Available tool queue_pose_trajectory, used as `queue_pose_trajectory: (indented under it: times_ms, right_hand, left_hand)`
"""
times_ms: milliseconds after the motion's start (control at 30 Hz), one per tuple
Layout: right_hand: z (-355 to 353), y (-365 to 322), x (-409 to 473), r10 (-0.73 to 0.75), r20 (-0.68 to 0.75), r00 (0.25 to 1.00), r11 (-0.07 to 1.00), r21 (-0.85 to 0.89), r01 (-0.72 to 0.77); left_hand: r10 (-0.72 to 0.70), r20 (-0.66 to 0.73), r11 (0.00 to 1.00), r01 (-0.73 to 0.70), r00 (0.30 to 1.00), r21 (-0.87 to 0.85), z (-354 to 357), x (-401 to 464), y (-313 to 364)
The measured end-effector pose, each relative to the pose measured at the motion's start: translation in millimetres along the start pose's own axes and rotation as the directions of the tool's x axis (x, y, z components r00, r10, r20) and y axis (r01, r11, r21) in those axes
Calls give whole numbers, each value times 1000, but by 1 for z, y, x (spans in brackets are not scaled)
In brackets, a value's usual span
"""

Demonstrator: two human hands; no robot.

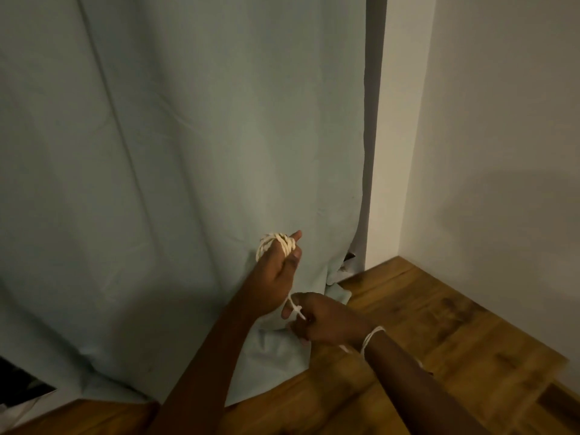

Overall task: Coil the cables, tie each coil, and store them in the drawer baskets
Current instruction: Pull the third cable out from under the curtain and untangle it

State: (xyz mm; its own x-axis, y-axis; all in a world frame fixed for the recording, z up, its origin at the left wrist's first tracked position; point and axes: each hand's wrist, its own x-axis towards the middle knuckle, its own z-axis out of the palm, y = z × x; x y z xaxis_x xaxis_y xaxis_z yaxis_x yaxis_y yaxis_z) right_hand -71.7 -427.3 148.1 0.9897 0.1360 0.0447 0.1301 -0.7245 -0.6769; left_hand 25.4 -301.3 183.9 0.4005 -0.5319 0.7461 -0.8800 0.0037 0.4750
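Left hand (276, 277) grips the coil (276, 243) before the curtain (157, 183); right hand (326, 321) pinches the cable (296, 309). Keep it taut, wrapping evenly.

head view | looks forward, downward; close above hands (301, 296); faces curtain (188, 152)

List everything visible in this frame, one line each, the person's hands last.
Cord: one, white, coiled round the left hand's fingers, its free end running down to the right hand and round the right wrist.
Curtain: one, pale blue-green, hanging at left and centre, hem on the floor.
Wall: white, at right.
Floor: brown wood, bottom right.
Left hand: raised, holds the coil.
Right hand: lower, pinches the cord.
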Motion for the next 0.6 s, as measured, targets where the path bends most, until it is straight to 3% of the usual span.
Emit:
queue_pose_trajectory:
  times_ms: [67, 133, 167, 233, 300, 333, 367, 433, 467, 500, 567, 600]
  right_hand:
    - [-15, -8, -9, 33, 207, 978, 997, -78, -17]
    - [-35, -12, -18, 5, 176, 984, 986, -163, 24]
    - [-47, -12, -21, -51, 66, 996, 976, -208, 64]
    - [-69, -10, -24, -183, -177, 967, 967, -211, 144]
    - [-84, -5, -24, -217, -352, 911, 976, -105, 191]
    - [-88, -3, -22, -198, -414, 888, 979, -41, 199]
    - [-88, -2, -20, -181, -457, 871, 977, 14, 211]
    - [-79, -2, -14, -186, -496, 848, 959, 97, 267]
    - [-70, -2, -11, -202, -506, 838, 943, 132, 307]
    - [-61, -4, -9, -218, -522, 824, 923, 165, 349]
    - [-42, -7, -7, -211, -549, 808, 890, 233, 391]
    - [-36, -9, -7, -182, -535, 825, 887, 273, 373]
  left_hand:
    - [32, 98, 939, -63, 995, 339, 5, -15, -29]
    - [-124, 199, 911, 31, 972, 412, 0, -26, -42]
    - [-255, 246, 921, 157, 935, 355, -2, -30, -35]
    - [-446, 367, 889, 452, 816, 76, -6, -34, -23]
    - [-529, 462, 694, 676, 712, -248, -8, -28, 3]
    - [-517, 483, 567, 705, 707, -426, -9, -26, 15]
    - [-504, 487, 407, 694, 713, -594, -8, -25, 29]
    - [-527, 494, 113, 633, 692, -766, -8, -21, 54]
    - [-499, 507, 35, 601, 703, -799, -9, -19, 58]
    - [-384, 530, -18, 568, 756, -823, -11, -16, 65]
    - [-107, 498, -239, 464, 861, -853, -14, -12, 63]
    - [-144, 447, -200, 416, 883, -887, -16, -9, 60]
